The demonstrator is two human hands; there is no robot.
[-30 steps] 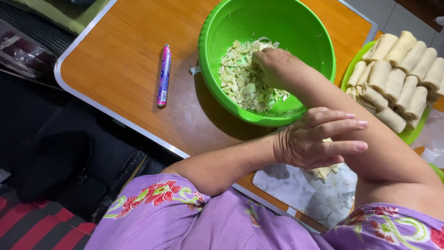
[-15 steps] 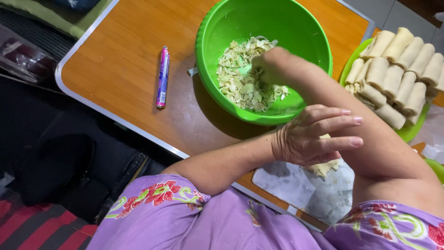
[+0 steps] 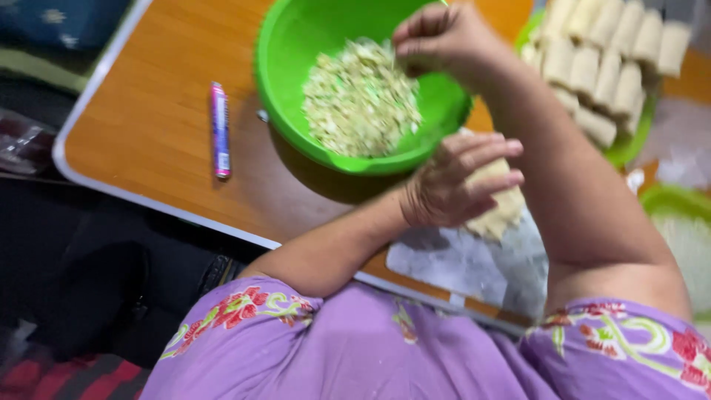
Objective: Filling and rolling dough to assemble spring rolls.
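The shredded filling, pale with green flecks, is lying heaped in the green bowl, and the right hand is hovering over the far side of that heap with its fingertips bunched together, pinching what looks like a small tuft of the shreds; blur is making it hard to tell how much is between them. Just below and nearer the body, the left hand is resting with its fingers stretched flat and slightly spread, pressing down on a pale piece of dough wrapper that is peeking out beneath the fingertips. Under the wrapper a floured white sheet is lying on the wooden table. Beyond the right hand's knuckles, a green plate is holding rows of finished pale rolls, packed side by side. Well away from both hands, past the bowl's left rim, a slim pink tube is lying on the table.

Judging from this, the filling step is under way: a pinch is being lifted while the wrapper is being held in place. The next move seems to call for carrying the pinch from the bowl back toward the left fingertips without scattering shreds, and for the left fingers lifting aside enough to bare the wrapper's middle.
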